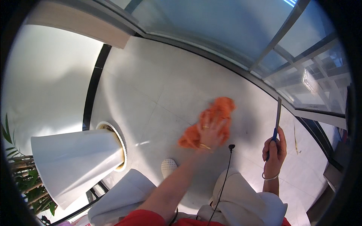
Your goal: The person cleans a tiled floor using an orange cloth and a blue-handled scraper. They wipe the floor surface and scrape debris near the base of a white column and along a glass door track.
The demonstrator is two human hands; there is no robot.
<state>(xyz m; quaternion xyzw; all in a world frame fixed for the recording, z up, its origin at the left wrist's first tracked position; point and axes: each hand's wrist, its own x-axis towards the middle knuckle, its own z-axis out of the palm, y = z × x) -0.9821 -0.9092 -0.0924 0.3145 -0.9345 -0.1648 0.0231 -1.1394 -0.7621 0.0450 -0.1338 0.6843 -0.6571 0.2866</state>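
Observation:
My left hand (210, 131) lies spread and a little blurred on a crumpled orange cloth (223, 104), pressing it against the pale tiled floor (158, 84). Whether its fingers grip the cloth cannot be told. To the right, my right hand (275, 149) is closed around the blue handle of a tool with a narrow, flat metal blade (278, 111); the blade points away from me, towards the foot of the glass partition. The exact kind of tool is not clear. A thin black cable with a small dark end (232, 147) hangs between my two hands.
A tall white planter (79, 161) with a leafy plant stands at the left on a round white saucer (124, 144). Framed glass panels (203, 25) run along the far side and right. A thin yellowish strip (295, 138) lies on the floor at the right. My light shoe (169, 166) is near my left forearm.

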